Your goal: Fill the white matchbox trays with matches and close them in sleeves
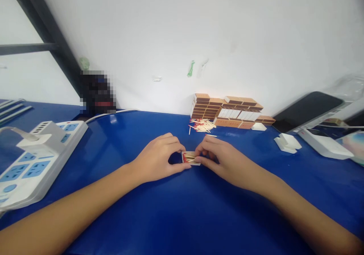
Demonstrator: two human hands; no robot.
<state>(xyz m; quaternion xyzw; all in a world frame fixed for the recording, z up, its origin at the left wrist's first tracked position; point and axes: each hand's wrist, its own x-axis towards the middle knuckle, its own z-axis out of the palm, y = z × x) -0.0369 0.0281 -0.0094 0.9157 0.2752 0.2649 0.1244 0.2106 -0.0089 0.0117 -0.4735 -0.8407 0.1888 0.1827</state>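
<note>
A small white matchbox tray (195,163) lies on the blue table with red-headed matches (187,157) inside, heads to the left. My left hand (162,154) grips the tray's left end between thumb and fingers. At its right end, my right hand (214,154) has thumb and forefinger pinched at the match ends; whether they hold one match or several is hidden by the fingers. Beyond the hands lies a loose pile of matches (203,125). A single match (211,135) rests just behind my right hand.
Stacked matchboxes (207,107) stand against the white wall. White tray pieces (287,143) lie to the right, near a phone (309,111) propped on a stand. A white power strip (57,164) with a plugged-in cable occupies the left side.
</note>
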